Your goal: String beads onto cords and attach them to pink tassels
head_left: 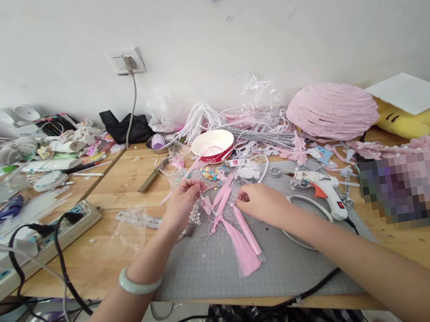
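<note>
Left hand (181,206) pinches a beaded strand (200,190); right hand (262,202) is curled, I can't tell if gripping. Pink tassels (242,247) lie between them, glue gun (331,194) beyond the right.

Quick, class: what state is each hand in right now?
Left hand: closed, pinching beads.
Right hand: fingers curled near a tassel; whether they grip anything cannot be told.

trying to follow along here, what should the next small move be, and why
Probably bring the right hand toward the beaded strand to steady it: the left hand appears to pinch it, and the right sits apart, beside the pink tassels.
</note>
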`<state>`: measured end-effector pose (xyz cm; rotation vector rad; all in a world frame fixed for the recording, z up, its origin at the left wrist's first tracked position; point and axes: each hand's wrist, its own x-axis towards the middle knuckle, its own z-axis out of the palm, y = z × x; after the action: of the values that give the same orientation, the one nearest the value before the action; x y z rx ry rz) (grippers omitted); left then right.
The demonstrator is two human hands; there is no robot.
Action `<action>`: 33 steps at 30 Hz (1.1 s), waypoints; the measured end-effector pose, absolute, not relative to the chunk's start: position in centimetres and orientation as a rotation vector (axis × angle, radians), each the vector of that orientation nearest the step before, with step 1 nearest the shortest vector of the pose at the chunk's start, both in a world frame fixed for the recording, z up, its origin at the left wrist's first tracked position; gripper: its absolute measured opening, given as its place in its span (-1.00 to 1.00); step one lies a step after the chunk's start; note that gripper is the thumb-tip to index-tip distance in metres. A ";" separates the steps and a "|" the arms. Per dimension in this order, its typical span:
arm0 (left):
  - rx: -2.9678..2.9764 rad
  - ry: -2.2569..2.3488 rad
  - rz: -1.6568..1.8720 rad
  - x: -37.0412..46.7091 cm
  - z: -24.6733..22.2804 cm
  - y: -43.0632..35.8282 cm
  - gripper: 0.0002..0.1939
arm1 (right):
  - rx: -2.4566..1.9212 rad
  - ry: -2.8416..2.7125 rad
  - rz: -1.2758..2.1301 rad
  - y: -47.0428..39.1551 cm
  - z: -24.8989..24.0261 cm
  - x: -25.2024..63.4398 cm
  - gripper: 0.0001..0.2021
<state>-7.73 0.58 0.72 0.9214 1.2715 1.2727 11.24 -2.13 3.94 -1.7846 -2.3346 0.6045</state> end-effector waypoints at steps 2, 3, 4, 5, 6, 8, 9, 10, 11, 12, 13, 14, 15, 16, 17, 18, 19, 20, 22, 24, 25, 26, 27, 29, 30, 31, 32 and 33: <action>0.945 1.289 1.256 -7.9 0.6 0.9 -0.86 | -1.778 -2.299 0.641 -2.6 4.1 11.8 -0.75; 0.956 1.293 1.249 -8.0 0.5 1.1 -0.85 | -1.778 -2.285 0.656 -2.8 4.1 12.1 -0.76; 0.967 1.294 1.244 -8.1 0.4 1.2 -0.84 | -1.778 -2.273 0.669 -2.9 4.0 12.4 -0.78; 0.977 1.294 1.240 -8.1 0.4 1.3 -0.83 | -1.779 -2.262 0.679 -3.1 4.0 12.6 -0.79; 0.985 1.293 1.237 -8.2 0.3 1.4 -0.83 | -1.781 -2.252 0.688 -3.3 3.9 12.8 -0.80; 0.997 1.291 1.239 -8.2 0.3 1.6 -0.84 | -1.788 -2.235 0.702 -3.6 3.8 13.2 -0.82; 1.002 1.291 1.244 -8.3 0.4 1.7 -0.85 | -1.789 -2.228 0.710 -3.7 3.8 13.4 -0.82; 1.010 1.292 1.253 -8.3 0.5 1.7 -0.85 | -1.786 -2.222 0.721 -3.8 3.7 13.5 -0.82; 1.020 1.296 1.265 -8.3 0.6 1.8 -0.86 | -1.780 -2.217 0.734 -4.0 3.7 13.6 -0.83; 1.035 1.301 1.278 -8.4 0.7 1.8 -0.86 | -1.771 -2.212 0.747 -4.1 3.7 13.7 -0.83; 1.054 1.309 1.293 -8.4 0.9 1.8 -0.86 | -1.759 -2.207 0.759 -4.2 3.7 13.8 -0.83; 1.079 1.321 1.309 -8.4 1.1 1.6 -0.87 | -1.752 -2.201 0.769 -4.3 3.7 13.9 -0.83; 1.107 1.335 1.328 -8.4 1.3 1.3 -0.87 | -1.749 -2.199 0.781 -4.5 3.7 14.0 -0.83; 1.141 1.347 1.342 -8.4 1.6 0.8 -0.88 | -1.752 -2.198 0.793 -4.6 3.8 14.2 -0.82; 1.197 1.358 1.349 -8.3 2.0 0.2 -0.88 | -1.754 -2.198 0.803 -4.8 3.8 14.3 -0.81; 1.254 1.361 1.343 -8.1 2.4 -0.7 -0.85 | -1.755 -2.196 0.813 -5.0 3.8 14.5 -0.80; 1.354 1.342 1.300 -7.9 2.8 -1.6 -0.86 | -1.753 -2.193 0.821 -5.3 3.8 14.7 -0.79; 1.618 1.292 1.155 -7.7 3.2 -2.6 -0.90 | -1.746 -2.189 0.825 -5.6 3.7 15.0 -0.77; 2.100 1.001 0.717 -7.3 3.8 -4.4 -0.88 | -1.702 -2.180 0.821 -6.2 3.5 15.6 -0.75; 2.378 0.664 0.359 -6.9 4.1 -5.5 -0.75 | -1.636 -2.166 0.814 -6.8 2.9 16.3 -0.71; 2.448 0.604 0.271 -6.8 4.0 -5.8 -0.71 | -1.607 -2.157 0.821 -7.2 2.6 16.6 -0.70; 2.501 0.576 0.200 -6.7 3.8 -5.7 -0.68 | -1.590 -2.144 0.839 -7.5 2.3 16.9 -0.69; 2.547 0.586 0.152 -6.7 3.6 -5.6 -0.66 | -1.585 -2.130 0.871 -7.8 1.9 17.2 -0.67; 2.628 0.628 0.066 -6.7 2.9 -4.9 -0.68 | -1.609 -2.106 0.944 -8.4 1.6 17.5 -0.61; 2.667 0.643 0.031 -6.8 2.7 -4.4 -0.71 | -1.629 -2.090 0.968 -8.6 1.5 17.5 -0.59; 2.704 0.649 0.004 -6.9 2.5 -4.0 -0.72 | -1.653 -2.073 0.975 -8.8 1.6 17.4 -0.58; 2.736 0.652 -0.010 -7.0 2.4 -3.6 -0.72 | -1.677 -2.055 0.975 -8.9 1.7 17.2 -0.60; 2.765 0.651 -0.011 -7.1 2.4 -3.3 -0.71 | -1.702 -2.037 0.973 -9.0 1.9 16.9 -0.63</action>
<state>-7.10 -3.29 2.39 2.7651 0.6515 -0.0108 16.91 -8.98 1.94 -1.7020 -2.0372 0.9731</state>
